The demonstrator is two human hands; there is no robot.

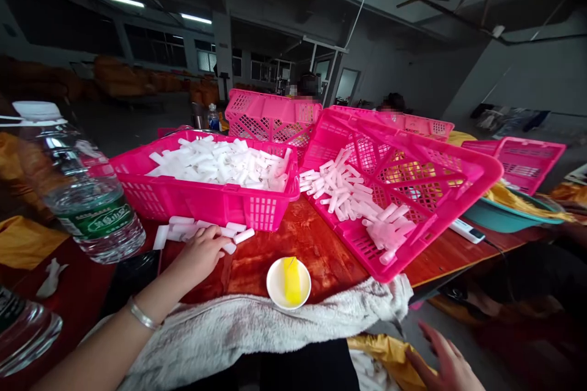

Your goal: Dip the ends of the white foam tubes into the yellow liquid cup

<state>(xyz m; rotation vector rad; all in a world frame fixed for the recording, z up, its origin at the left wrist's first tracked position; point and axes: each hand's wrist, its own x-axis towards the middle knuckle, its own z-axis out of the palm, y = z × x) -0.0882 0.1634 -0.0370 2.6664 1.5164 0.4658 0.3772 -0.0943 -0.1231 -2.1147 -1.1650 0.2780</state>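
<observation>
At five o'clock, the bare right hand [447,360] is hanging, fingers apart, beside a crumpled yellow plastic bag [385,348]. Toward eight o'clock, the bare left hand [206,253] is touching small white cylinders, its grip unclear. The rightmost white cylinder [244,236] is lying nearer this hand, at its two o'clock, axis running eight-to-two, before a pink plastic basket [206,201].

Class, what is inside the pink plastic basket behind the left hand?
The pink plastic basket holds a heap of short white cylinders. Its floor is hidden, so anything beneath the heap cannot be seen.
</observation>
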